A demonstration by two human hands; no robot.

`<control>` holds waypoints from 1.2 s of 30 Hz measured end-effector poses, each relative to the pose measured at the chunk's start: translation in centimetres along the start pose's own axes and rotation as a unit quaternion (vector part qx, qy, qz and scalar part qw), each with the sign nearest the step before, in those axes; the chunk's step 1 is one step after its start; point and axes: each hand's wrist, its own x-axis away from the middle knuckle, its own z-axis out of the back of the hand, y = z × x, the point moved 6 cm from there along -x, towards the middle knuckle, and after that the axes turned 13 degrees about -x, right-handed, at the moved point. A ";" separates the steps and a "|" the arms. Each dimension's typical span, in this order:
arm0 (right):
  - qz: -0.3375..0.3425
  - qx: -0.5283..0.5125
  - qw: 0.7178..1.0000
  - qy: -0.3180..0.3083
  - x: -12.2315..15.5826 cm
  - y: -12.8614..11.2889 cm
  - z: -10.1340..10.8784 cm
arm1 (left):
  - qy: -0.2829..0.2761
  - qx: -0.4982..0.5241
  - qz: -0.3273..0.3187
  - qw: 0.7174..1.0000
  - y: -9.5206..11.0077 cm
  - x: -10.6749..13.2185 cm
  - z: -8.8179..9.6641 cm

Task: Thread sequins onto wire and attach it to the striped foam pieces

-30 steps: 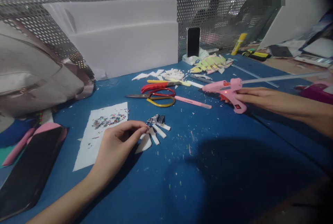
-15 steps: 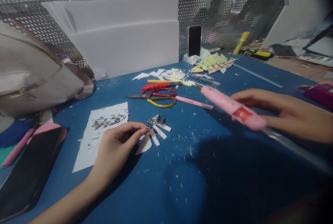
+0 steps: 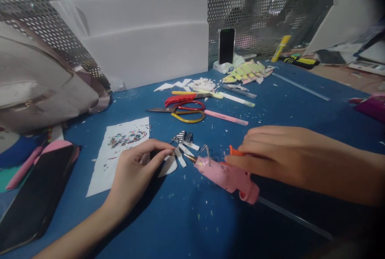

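My left hand (image 3: 140,166) pinches the edge of a small white paper cutout (image 3: 169,166) with strips fanning out like fins and a black-and-white striped end. My right hand (image 3: 273,156) is wrapped round a pink hot glue gun (image 3: 224,177) by its orange trigger (image 3: 234,151). A clear glue stick (image 3: 296,219) sticks out of the gun's back. The metal nozzle points left, at or just above the cutout's strips; I cannot tell whether it touches them. A white sheet (image 3: 99,170) with colourful bits on it lies beside my left hand.
Scissors (image 3: 188,120) with red and yellow handles, a pink pen (image 3: 227,117) and paper scraps (image 3: 204,84) lie beyond my hands. A phone (image 3: 226,46) stands upright at the back. A dark phone (image 3: 36,195) and a bag (image 3: 45,78) are at the left.
My right hand has brought the glue gun left and down and turned it, so its nozzle is now at the paper cutout. My left hand has stayed in place.
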 end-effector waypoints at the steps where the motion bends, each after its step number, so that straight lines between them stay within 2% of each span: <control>1: 0.005 0.006 1.000 -0.004 -0.2 0.0 -0.1 | 0.002 0.003 -0.006 1.000 0.1 0.0 0.0; 8: 0.001 0.007 1.000 -0.008 -1.1 0.6 -0.6 | 0.011 0.020 -0.039 0.999 0.4 0.0 0.1; 18: 0.021 0.009 1.000 0.020 -1.4 0.5 -0.2 | 0.017 0.023 -0.008 1.000 0.2 0.1 0.0; 36: 0.010 0.026 1.000 0.002 -1.6 0.7 -0.6 | 0.008 0.020 -0.009 1.000 0.2 0.2 0.0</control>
